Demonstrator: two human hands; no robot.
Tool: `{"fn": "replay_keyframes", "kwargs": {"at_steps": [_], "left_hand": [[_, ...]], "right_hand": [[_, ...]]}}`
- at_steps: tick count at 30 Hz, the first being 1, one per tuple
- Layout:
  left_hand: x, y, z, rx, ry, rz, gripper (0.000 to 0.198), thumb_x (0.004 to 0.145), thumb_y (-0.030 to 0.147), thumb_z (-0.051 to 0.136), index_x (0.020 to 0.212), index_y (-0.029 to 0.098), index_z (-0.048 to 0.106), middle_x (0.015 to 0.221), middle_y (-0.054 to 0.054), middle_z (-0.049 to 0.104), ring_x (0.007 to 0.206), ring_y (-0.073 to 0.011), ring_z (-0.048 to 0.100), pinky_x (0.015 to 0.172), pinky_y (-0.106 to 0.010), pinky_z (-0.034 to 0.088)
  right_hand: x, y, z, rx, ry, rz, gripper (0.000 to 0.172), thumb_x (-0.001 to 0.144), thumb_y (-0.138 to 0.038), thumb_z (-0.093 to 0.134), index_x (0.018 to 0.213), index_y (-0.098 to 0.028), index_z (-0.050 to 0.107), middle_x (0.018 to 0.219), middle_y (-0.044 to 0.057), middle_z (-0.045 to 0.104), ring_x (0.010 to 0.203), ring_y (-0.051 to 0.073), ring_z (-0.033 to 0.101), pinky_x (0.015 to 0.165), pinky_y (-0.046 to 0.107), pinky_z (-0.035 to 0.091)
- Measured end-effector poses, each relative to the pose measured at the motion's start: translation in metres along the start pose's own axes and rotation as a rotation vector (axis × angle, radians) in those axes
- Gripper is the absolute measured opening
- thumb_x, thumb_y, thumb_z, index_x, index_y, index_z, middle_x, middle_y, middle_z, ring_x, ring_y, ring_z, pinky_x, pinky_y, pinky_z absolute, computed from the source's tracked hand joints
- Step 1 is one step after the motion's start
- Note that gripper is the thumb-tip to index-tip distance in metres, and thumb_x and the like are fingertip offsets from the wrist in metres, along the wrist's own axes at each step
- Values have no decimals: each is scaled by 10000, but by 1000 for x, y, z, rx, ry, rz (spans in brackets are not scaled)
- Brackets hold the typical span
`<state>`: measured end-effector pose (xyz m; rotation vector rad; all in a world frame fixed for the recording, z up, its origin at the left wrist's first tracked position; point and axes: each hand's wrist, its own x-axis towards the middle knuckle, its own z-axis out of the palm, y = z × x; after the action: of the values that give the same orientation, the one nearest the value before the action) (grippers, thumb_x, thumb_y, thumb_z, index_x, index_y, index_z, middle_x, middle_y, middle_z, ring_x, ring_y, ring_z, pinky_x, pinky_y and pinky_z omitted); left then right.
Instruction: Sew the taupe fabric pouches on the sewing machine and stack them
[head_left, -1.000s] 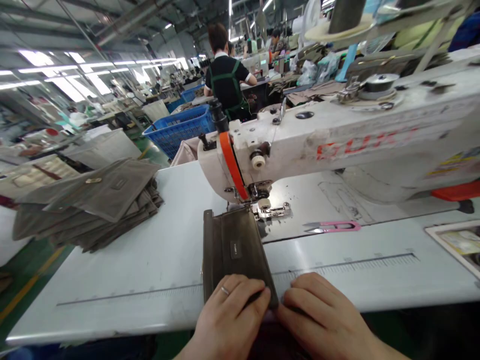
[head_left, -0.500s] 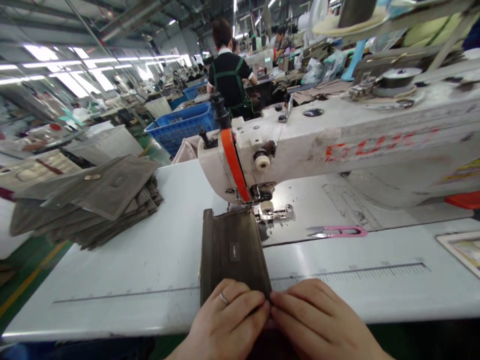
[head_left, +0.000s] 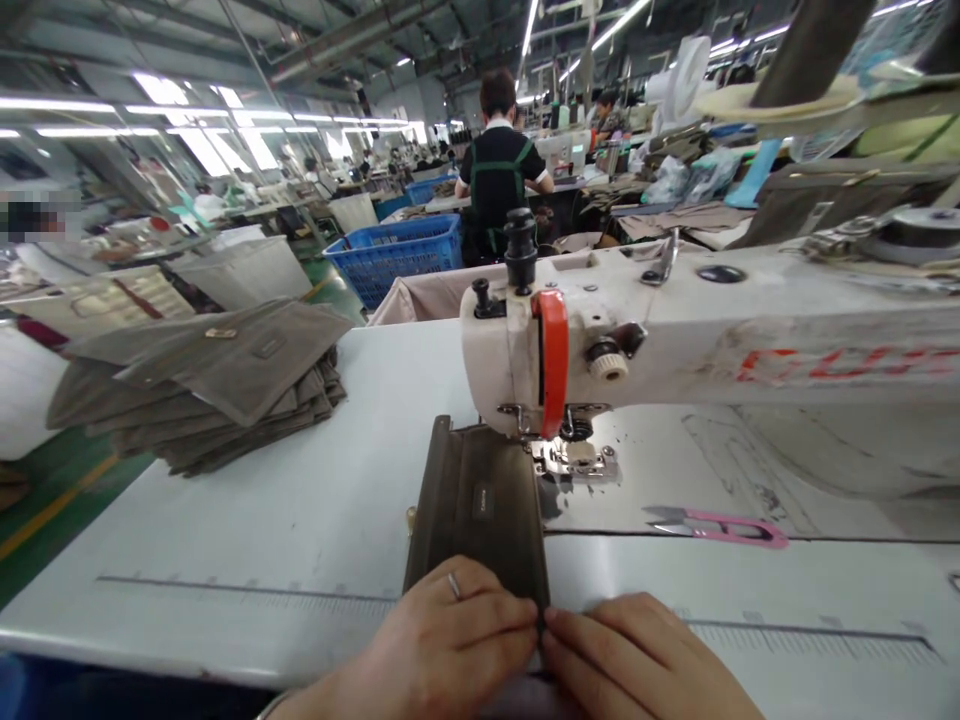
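A dark brown fabric piece point(head_left: 480, 500) with a small label lies on the pale table, its far end under the needle area of the white sewing machine point(head_left: 675, 320). My left hand point(head_left: 457, 640) rests on the near part of the fabric, a ring on one finger, its fingertips pinching the right edge. Opposite it, my right hand point(head_left: 637, 655) has its fingers pressed together on the same edge. The two hands' fingertips nearly touch, and the near end of the fabric is partly hidden beneath them.
A stack of brown fabric pieces point(head_left: 217, 380) sits at the left of the table point(head_left: 352, 400). Pink thread snips point(head_left: 731, 527) lie right of the fabric. Beyond are a blue basket point(head_left: 397, 250) and a seated person point(head_left: 499, 165) facing away.
The view has swung left, so the machine, snips and background appear farther right. Both hands still hold the fabric edge, and the fabric remains by the needle.
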<state>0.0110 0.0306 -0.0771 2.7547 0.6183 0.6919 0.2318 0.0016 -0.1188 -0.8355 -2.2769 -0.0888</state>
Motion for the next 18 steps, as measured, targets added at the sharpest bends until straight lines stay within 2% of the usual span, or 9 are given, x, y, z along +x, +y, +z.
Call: {"fn": "replay_keyframes", "kwargs": {"at_steps": [5, 10, 18], "left_hand": [[8, -14, -6, -47, -44, 38, 220, 933, 52, 447, 1088, 81, 601, 1054, -86, 699, 917, -156, 635, 840, -307, 509], [8, -31, -4, -20, -142, -2, 217, 944, 70, 453, 1102, 112, 596, 1131, -62, 680, 972, -167, 601, 911, -338, 475], [21, -56, -7, 16, -107, 42, 214, 942, 93, 469, 1108, 109, 603, 1119, -75, 684, 997, -172, 609, 896, -328, 486]], "right_hand": [[12, 10, -6, 26, -42, -5, 268, 976, -140, 424, 1028, -168, 686, 978, 23, 735, 700, 162, 622, 620, 296, 526], [20, 19, -4, 48, -62, 30, 259, 951, -135, 441, 1043, -172, 680, 986, 28, 731, 722, 171, 632, 636, 305, 538], [35, 32, -3, 101, -222, 128, 267, 811, -139, 590, 1062, -198, 660, 1040, 21, 703, 768, 199, 627, 662, 330, 544]]}}
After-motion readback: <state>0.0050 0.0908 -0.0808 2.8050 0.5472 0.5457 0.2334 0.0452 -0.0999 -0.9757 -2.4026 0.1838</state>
